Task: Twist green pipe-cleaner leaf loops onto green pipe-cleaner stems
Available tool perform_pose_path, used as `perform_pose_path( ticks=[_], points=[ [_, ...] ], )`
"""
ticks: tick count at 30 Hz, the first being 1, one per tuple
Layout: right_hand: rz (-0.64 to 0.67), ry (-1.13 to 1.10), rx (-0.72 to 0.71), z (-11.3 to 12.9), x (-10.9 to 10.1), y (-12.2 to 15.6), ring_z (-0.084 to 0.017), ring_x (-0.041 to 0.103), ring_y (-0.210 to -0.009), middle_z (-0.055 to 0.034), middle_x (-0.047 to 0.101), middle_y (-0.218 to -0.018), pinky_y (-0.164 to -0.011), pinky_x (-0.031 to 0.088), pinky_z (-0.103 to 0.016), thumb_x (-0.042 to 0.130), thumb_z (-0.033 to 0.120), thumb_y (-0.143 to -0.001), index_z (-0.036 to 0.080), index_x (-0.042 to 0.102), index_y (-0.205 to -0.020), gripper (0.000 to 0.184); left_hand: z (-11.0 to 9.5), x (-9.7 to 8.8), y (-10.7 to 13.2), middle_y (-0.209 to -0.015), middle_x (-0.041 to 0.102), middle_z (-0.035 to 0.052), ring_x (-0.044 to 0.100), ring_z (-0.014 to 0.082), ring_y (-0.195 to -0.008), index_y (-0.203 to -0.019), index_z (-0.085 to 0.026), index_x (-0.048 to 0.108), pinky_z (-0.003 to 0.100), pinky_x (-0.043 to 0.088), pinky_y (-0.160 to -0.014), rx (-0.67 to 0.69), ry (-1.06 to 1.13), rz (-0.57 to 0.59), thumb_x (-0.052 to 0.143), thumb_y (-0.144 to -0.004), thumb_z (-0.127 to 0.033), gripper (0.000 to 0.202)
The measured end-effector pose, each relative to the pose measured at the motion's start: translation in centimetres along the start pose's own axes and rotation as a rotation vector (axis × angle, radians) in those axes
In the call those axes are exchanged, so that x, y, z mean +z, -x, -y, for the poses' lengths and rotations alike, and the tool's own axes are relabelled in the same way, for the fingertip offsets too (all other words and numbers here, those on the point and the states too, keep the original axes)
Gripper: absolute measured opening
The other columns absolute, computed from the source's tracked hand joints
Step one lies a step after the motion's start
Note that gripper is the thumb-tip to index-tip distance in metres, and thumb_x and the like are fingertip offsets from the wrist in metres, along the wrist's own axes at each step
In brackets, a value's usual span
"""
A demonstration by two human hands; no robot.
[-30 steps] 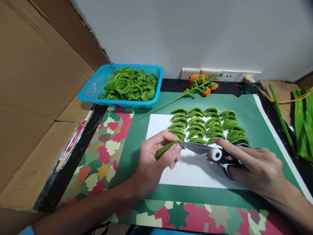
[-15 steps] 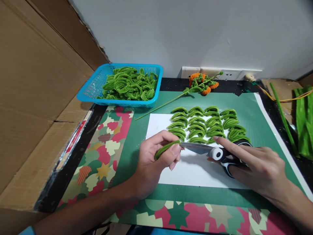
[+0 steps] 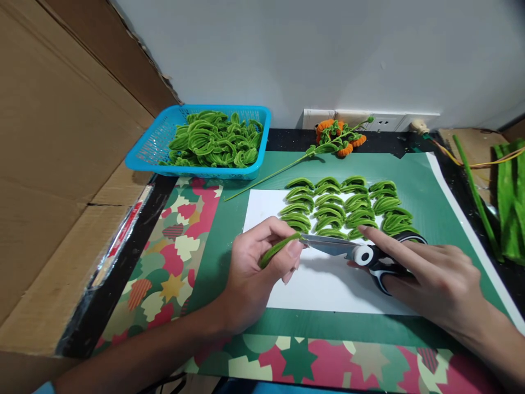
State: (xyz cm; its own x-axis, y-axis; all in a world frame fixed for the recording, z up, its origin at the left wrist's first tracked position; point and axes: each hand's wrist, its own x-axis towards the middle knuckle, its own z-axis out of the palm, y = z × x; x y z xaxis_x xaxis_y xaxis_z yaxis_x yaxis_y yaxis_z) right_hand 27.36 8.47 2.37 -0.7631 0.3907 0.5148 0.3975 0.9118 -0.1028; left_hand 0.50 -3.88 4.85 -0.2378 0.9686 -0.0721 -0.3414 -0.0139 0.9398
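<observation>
My left hand (image 3: 262, 268) pinches a fuzzy green pipe-cleaner leaf (image 3: 279, 249) between thumb and fingers, its tip pointing right. In my right hand (image 3: 430, 276) is a pair of black-and-white scissors (image 3: 363, 255), fingers through the handles and index finger stretched along the top. The blade tips meet the leaf's tip beside my left thumb. Beyond the scissors, several curved green leaves (image 3: 328, 210) lie in rows, partly on a white sheet of paper (image 3: 324, 290) and partly on the green mat (image 3: 414, 169).
A blue plastic basket (image 3: 197, 173) heaped with green leaves (image 3: 213, 139) stands at the back left. Behind the rows lies a stem with orange pumpkins (image 3: 345, 149). Cardboard (image 3: 61, 137) walls the left side. Long green strips (image 3: 511, 202) and wires (image 3: 492, 163) are at the right.
The scissor blades look slightly more apart at the leaf's tip, and the upper handle has lifted a little. Both hands stay nearly in place; the whole view has shifted slightly.
</observation>
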Motion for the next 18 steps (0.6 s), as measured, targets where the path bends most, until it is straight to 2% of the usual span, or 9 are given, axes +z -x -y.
perform_pose_path(
  ticks=[6, 12, 18],
  points=[
    [0.024, -0.011, -0.010, 0.60, -0.64, -0.94, -0.014, 0.066, -0.051, 0.0043, 0.073, -0.072, -0.051, 0.045, -0.030, 0.050, 0.003, -0.096, 0.024, 0.048, -0.164, 0.070, -0.10, 0.03, -0.05, -0.070, 0.060, -0.0048, 0.052, 0.0070, -0.056, -0.088, -0.020, 0.069, 0.018, 0.040, -0.051, 0.007, -0.002, -0.003, 0.078, -0.101, -0.027, 0.018],
    [0.008, 0.040, -0.026, 0.42, -0.41, -0.68, -0.015, 0.066, -0.051, 0.0035, 0.072, -0.070, -0.050, 0.045, -0.031, 0.051, 0.007, -0.100, 0.022, 0.048, -0.164, 0.066, -0.15, 0.22, -0.20, -0.069, 0.058, -0.0046, 0.050, 0.0080, -0.055, -0.084, -0.020, 0.065, 0.020, 0.039, -0.050, 0.003, -0.049, -0.047, 0.077, -0.100, -0.027, 0.021],
    [0.032, 0.087, -0.043, 0.18, -0.48, -0.62, -0.015, 0.064, -0.050, 0.0036, 0.070, -0.069, -0.051, 0.044, -0.031, 0.055, 0.013, -0.103, 0.021, 0.040, -0.169, 0.068, 0.07, 0.23, -0.38, -0.066, 0.056, -0.0051, 0.049, 0.0089, -0.054, -0.082, -0.020, 0.063, 0.022, 0.036, -0.050, -0.014, -0.085, -0.072, 0.076, -0.100, -0.030, 0.024]
  ],
)
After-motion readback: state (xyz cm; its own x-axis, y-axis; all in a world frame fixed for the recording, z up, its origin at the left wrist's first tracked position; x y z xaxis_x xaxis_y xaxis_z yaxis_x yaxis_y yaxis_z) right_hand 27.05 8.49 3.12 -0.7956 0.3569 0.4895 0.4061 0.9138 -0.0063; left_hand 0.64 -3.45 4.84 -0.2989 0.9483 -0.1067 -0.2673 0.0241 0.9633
